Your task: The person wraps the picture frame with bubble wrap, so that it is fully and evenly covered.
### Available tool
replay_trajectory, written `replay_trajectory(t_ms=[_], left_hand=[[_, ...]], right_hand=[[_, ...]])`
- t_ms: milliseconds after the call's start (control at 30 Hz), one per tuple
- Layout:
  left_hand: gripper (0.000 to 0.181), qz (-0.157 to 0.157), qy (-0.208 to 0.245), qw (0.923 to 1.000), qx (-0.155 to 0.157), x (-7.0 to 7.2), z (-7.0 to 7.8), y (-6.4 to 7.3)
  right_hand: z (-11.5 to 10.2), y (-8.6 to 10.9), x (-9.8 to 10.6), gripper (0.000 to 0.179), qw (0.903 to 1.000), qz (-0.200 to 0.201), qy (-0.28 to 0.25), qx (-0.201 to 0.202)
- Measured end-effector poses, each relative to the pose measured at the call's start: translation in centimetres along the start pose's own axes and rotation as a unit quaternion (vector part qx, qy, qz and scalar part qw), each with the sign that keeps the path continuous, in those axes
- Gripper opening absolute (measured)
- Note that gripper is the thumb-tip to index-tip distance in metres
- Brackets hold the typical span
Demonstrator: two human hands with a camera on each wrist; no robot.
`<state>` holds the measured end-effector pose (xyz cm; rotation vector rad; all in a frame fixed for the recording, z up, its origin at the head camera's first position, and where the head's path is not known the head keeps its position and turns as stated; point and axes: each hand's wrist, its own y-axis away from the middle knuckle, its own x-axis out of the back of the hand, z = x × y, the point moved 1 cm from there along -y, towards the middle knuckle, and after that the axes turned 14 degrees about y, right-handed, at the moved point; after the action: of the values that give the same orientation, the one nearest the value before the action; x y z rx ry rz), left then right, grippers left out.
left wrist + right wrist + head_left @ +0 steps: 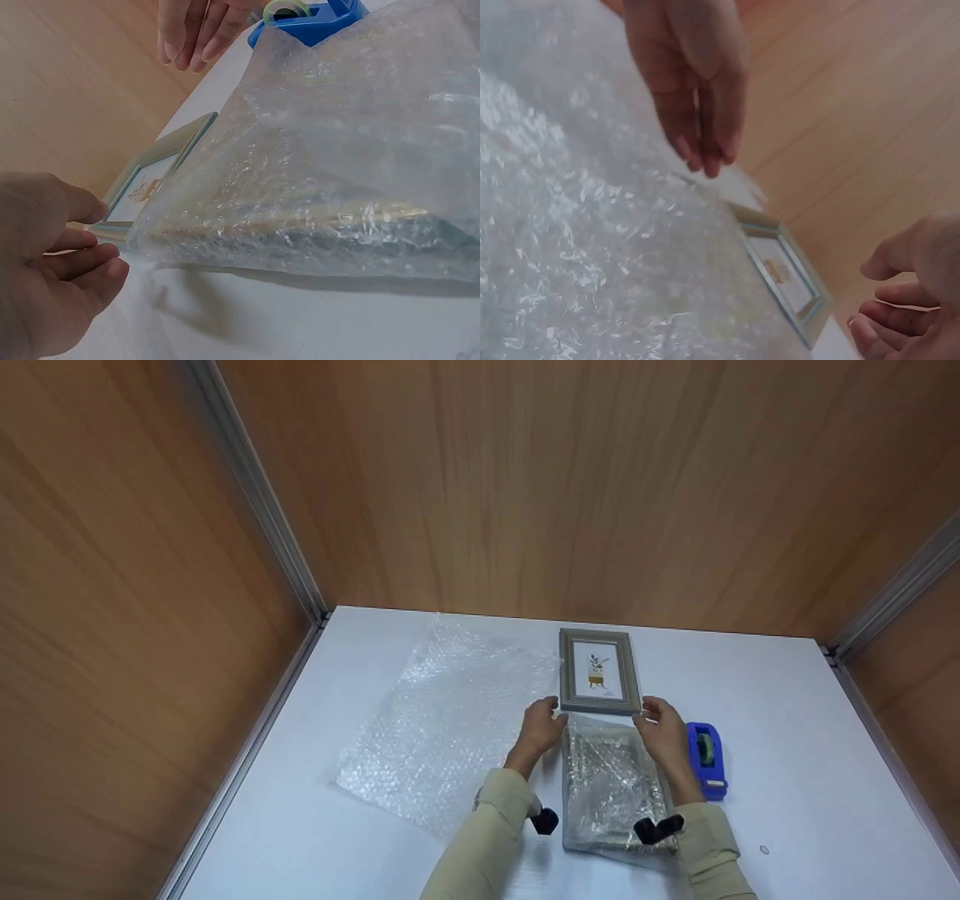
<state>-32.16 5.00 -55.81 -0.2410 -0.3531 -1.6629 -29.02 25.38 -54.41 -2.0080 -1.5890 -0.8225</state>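
A grey-green picture frame (598, 671) with a small drawing of a plant in a pot lies flat near the back of the white table. Just in front of it is a second flat rectangular frame (619, 787) wrapped in bubble wrap. Beside the upper left corner of this package hovers my left hand (541, 727), fingers loosely bent and holding nothing. My right hand (664, 735) is at the opposite upper corner, its fingers relaxed near the unwrapped frame's lower right corner. In the left wrist view, a gap shows between the left fingers (94, 277) and the wrapped package (315, 165).
A large sheet of bubble wrap (450, 720) is spread over the left part of the table. To the right of the package stands a blue tape dispenser (707, 761) with a roll of tape. Wood-coloured panels (525, 495) wall in the back and sides.
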Motion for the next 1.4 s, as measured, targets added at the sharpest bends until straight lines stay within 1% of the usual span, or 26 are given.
replay_trajectory(t_ms=[133, 367, 533, 567, 633, 767, 933, 1067, 1133, 1300, 1400], left_hand=[[0.043, -0.017, 0.005, 0.9997, 0.017, -0.4, -0.1, -0.4], [0.046, -0.054, 0.006, 0.9982, 0.025, -1.2, -0.3, -0.9], [0.047, -0.063, 0.023, 0.9968, 0.044, -1.3, -0.4, -1.1], [0.048, -0.063, 0.026, 0.9963, 0.053, -1.3, -0.4, -1.1], [0.048, -0.061, 0.032, 0.9955, 0.064, -1.3, -0.5, -1.3], [0.049, -0.056, 0.047, 0.9939, 0.083, -1.4, -0.6, -1.4], [0.051, -0.063, 0.068, 0.9913, 0.093, -1.7, -0.6, -1.2], [0.051, -0.060, 0.075, 0.9918, 0.085, -1.9, -0.5, -1.3], [0.051, -0.056, 0.071, 0.9930, 0.075, -1.9, -0.4, -1.4], [0.046, -0.039, 0.042, 0.9981, 0.024, -1.8, -0.2, -1.7], [0.043, -0.019, 0.027, 0.9994, 0.005, -1.7, 0.0, -1.8]], right_hand=[[0.2, -1.4, -0.7, 0.043, 0.9999, 0.003, 0.017, 0.000], [0.4, -3.3, -1.4, 0.041, 0.9986, 0.000, 0.053, -0.002], [0.0, -4.1, -1.9, 0.039, 0.9969, -0.004, 0.077, 0.015], [0.0, -4.2, -1.9, 0.039, 0.9964, -0.006, 0.083, 0.016], [-0.2, -4.2, -2.0, 0.040, 0.9951, -0.014, 0.096, 0.016], [-0.1, -4.5, -2.0, 0.044, 0.9928, -0.045, 0.111, 0.005], [0.5, -4.8, -2.0, 0.043, 0.9899, -0.079, 0.117, -0.018], [0.9, -5.0, -1.9, 0.043, 0.9877, -0.095, 0.120, -0.034], [1.0, -5.1, -1.9, 0.043, 0.9872, -0.091, 0.126, -0.032], [0.8, -5.1, -1.5, 0.041, 0.9881, -0.071, 0.131, -0.036], [0.6, -5.2, -1.2, 0.041, 0.9893, -0.072, 0.117, -0.051]])
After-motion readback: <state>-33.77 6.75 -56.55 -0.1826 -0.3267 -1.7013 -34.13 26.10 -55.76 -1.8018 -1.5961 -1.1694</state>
